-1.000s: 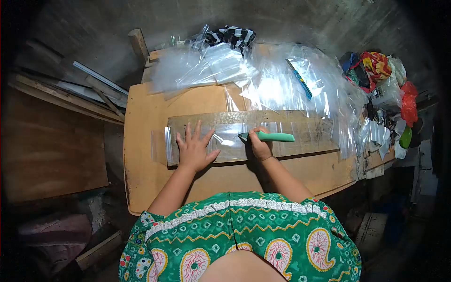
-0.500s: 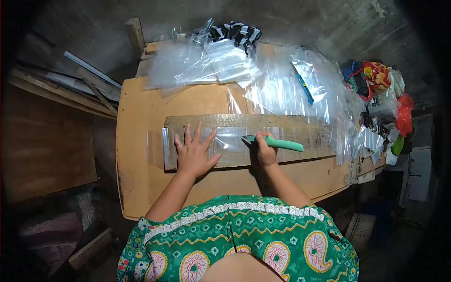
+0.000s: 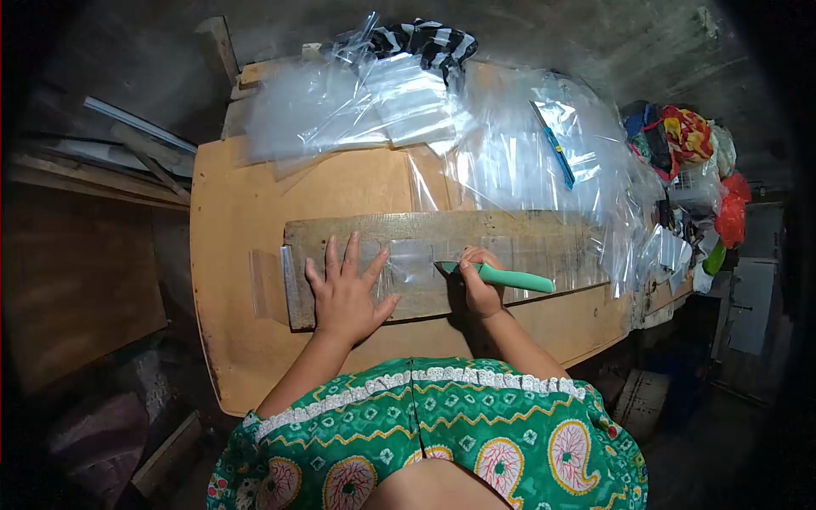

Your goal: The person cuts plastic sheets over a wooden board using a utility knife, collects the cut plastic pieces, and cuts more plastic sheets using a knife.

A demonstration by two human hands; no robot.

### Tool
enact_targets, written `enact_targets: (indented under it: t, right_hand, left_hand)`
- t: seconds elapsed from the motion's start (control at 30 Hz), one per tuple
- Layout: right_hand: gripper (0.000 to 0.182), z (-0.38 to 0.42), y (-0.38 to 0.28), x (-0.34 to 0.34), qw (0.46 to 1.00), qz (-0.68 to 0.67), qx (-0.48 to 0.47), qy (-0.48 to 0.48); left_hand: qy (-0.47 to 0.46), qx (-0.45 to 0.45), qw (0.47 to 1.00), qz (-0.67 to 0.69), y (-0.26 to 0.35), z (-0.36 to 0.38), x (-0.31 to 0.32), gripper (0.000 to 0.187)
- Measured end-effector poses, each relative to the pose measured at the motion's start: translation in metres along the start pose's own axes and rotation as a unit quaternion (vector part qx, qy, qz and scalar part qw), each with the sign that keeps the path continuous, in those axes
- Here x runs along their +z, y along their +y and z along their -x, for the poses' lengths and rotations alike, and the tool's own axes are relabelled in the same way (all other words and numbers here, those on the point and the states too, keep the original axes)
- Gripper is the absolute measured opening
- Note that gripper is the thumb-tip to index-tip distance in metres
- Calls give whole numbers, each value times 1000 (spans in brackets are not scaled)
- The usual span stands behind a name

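My left hand (image 3: 347,293) lies flat with fingers spread, pressing clear plastic film (image 3: 414,262) against a worn wooden board (image 3: 374,228). In my right hand (image 3: 482,285) is a knife (image 3: 518,279) with a mint-green handle. Its short blade points left, with the tip right at the film between my two hands. The fingers wrap round the front of the handle, and the handle's rear end sticks out to the right. A strip of the film reaches past the board's left end.
The board rests on a light-brown table (image 3: 242,340). Behind it lie piles of clear plastic sheets (image 3: 501,161), with a blue box cutter (image 3: 557,153) on top. A black-and-white striped cloth (image 3: 433,44) sits at the back. Bundled bags, one a red bag (image 3: 731,217), are heaped at the right.
The view has shifted a little. My left hand stays flat on the film, while the knife in my right hand sits at a slightly different angle, its tip still at the film.
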State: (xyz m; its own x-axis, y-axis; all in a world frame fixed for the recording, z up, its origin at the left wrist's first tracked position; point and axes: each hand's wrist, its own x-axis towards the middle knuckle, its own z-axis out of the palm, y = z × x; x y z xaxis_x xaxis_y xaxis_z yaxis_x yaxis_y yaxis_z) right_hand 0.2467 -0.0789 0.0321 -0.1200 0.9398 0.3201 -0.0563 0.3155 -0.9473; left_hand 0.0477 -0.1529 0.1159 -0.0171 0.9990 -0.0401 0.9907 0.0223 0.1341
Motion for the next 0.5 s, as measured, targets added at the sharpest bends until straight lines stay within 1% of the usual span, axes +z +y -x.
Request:
enact_targets:
  t: [0.07, 0.13, 0.17, 0.23, 0.27, 0.33, 0.37, 0.4, 0.47, 0.5]
  right_hand:
    - [9, -1, -4, 3, 1000, 8, -5, 1]
    - [8, -2, -12, 9, 997, 61, -47, 1]
    - [8, -2, -12, 8, 997, 61, -47, 2]
    - [7, -3, -14, 3, 998, 61, -7, -17]
    - [6, -2, -7, 2, 999, 27, 17, 25]
    - [6, -5, 0, -6, 995, -43, 79, 46]
    - [7, -8, 0, -8, 997, -15, 58, 54]
    - [7, -7, 2, -9, 997, -17, 56, 52]
    - [8, -6, 5, -7, 999, 37, 11, 9]
    - [8, -5, 3, -3, 1000, 25, 5, 2]
  left_hand:
    - [3, 1, 1000, 4, 0, 0, 0, 63]
    - [0, -1, 1000, 0, 0, -1, 0, 63]
    - [0, -2, 1000, -4, 1, 0, -1, 64]
    - [4, 1, 1000, -2, 0, 0, 0, 63]
    - [8, 2, 1000, 0, -1, 0, -1, 63]
    - [7, -1, 1000, 2, -5, 2, -3, 63]
    - [2, -2, 1000, 6, -8, 4, -5, 63]
    - [4, -4, 1000, 4, -13, 6, -6, 63]
    - [2, -7, 1000, -5, -26, 12, -8, 63]
    - [1, -11, 1000, 4, -30, 15, -11, 63]
